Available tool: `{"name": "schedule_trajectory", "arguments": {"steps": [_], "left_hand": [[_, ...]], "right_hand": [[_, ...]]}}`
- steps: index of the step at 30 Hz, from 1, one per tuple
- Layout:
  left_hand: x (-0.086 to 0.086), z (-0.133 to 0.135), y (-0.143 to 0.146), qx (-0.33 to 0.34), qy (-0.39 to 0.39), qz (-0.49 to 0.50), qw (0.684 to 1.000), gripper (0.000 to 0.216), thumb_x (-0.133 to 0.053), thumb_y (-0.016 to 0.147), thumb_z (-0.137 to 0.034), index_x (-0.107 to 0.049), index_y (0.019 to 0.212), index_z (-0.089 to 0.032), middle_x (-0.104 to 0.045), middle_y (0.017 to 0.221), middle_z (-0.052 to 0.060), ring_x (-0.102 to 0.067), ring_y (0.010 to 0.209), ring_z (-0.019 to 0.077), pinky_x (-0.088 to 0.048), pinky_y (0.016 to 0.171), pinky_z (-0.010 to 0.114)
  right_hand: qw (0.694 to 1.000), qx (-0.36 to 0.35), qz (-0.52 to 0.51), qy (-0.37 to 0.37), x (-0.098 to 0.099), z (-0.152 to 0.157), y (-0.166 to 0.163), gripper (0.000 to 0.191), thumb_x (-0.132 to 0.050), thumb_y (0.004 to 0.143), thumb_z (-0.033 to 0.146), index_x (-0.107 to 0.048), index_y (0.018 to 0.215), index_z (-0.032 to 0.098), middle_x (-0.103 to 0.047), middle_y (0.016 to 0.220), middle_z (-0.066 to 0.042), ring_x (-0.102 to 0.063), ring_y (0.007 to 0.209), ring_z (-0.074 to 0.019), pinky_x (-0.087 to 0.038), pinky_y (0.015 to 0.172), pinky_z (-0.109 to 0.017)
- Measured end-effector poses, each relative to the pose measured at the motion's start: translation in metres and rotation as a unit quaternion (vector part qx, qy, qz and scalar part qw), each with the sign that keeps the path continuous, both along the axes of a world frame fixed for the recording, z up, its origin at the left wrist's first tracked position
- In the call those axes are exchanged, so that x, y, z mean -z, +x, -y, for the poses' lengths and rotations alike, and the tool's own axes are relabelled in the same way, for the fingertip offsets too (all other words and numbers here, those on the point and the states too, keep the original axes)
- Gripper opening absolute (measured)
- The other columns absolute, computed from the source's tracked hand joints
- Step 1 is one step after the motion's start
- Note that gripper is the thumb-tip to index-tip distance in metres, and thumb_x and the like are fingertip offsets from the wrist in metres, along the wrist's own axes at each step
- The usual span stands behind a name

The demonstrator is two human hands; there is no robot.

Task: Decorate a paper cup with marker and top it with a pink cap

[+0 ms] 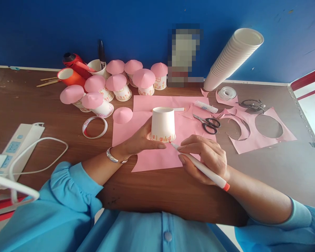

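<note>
A white paper cup (162, 122) is held upside down by my left hand (143, 140), its thumb along the lower rim. Red and orange flowers and grass strokes run around the cup near that rim. My right hand (206, 157) grips a white marker (208, 172) with an orange-red end, and its tip is at the drawn band, touching or very close. Pink paper sheets (157, 157) lie beneath the cup. Left of the cup sits a pink paper cone (123, 115). Black-handled scissors (210, 125) rest on the paper to the right.
Several decorated cups with pink cone roofs (144, 78) stand at the back left. A tall cup stack (233, 57) leans against the blue wall. Tape rolls (95, 127), a glue stick (206, 106), cut pink scraps (262, 129) and a power strip (15, 150) lie around.
</note>
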State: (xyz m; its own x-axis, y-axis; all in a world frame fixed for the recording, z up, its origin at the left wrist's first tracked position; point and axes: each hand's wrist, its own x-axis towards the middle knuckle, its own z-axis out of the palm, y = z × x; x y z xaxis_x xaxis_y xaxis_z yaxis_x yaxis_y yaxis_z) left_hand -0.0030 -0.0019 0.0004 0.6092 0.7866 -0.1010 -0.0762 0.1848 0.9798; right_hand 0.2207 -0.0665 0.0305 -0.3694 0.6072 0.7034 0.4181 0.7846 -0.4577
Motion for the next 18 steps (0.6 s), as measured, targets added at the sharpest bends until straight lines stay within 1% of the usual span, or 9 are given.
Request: {"name": "schedule_trajectory", "arguments": {"steps": [3,7,13,18], "left_hand": [[0.0032,-0.0004,-0.0004,0.008,-0.002,0.011,1.000,0.072,-0.096,0.069,-0.042,-0.064,0.130,-0.022,-0.068,0.137,0.014,-0.063,0.128,0.0368,-0.056,0.099,0.047],[0.0039,-0.0003,-0.0004,0.016,-0.004,0.018,1.000,0.068,-0.095,0.071,-0.039,-0.064,0.130,-0.022,-0.068,0.139,0.015,-0.063,0.130,0.0370,-0.055,0.101,0.047],[0.0022,-0.0007,-0.0005,0.014,0.021,-0.008,1.000,0.069,-0.095,0.070,-0.041,-0.064,0.128,-0.021,-0.071,0.128,0.013,-0.066,0.118,0.0331,-0.056,0.094,0.043],[0.0038,-0.0009,-0.0016,0.012,0.017,0.001,1.000,0.070,-0.094,0.072,-0.041,-0.062,0.131,-0.022,-0.070,0.130,0.013,-0.066,0.118,0.0318,-0.056,0.093,0.042]], "right_hand": [[1.000,-0.005,-0.005,0.003,0.0005,-0.0002,0.0002,0.016,-0.063,0.091,0.008,-0.062,0.103,0.018,-0.069,0.078,-0.005,-0.070,0.066,-0.0173,-0.060,0.054,-0.030],[1.000,-0.001,-0.001,0.003,0.0006,-0.0002,0.0003,0.017,-0.063,0.092,0.008,-0.062,0.105,0.019,-0.069,0.079,-0.005,-0.070,0.066,-0.0175,-0.061,0.054,-0.030],[1.000,0.003,0.007,0.016,0.0004,-0.0010,-0.0012,0.014,-0.064,0.093,0.009,-0.062,0.103,0.018,-0.070,0.078,-0.005,-0.071,0.067,-0.0171,-0.062,0.056,-0.029],[1.000,0.002,0.009,0.020,0.0001,-0.0020,0.0001,0.019,-0.064,0.091,0.008,-0.062,0.106,0.020,-0.070,0.079,-0.004,-0.071,0.067,-0.0182,-0.061,0.055,-0.030]]}}
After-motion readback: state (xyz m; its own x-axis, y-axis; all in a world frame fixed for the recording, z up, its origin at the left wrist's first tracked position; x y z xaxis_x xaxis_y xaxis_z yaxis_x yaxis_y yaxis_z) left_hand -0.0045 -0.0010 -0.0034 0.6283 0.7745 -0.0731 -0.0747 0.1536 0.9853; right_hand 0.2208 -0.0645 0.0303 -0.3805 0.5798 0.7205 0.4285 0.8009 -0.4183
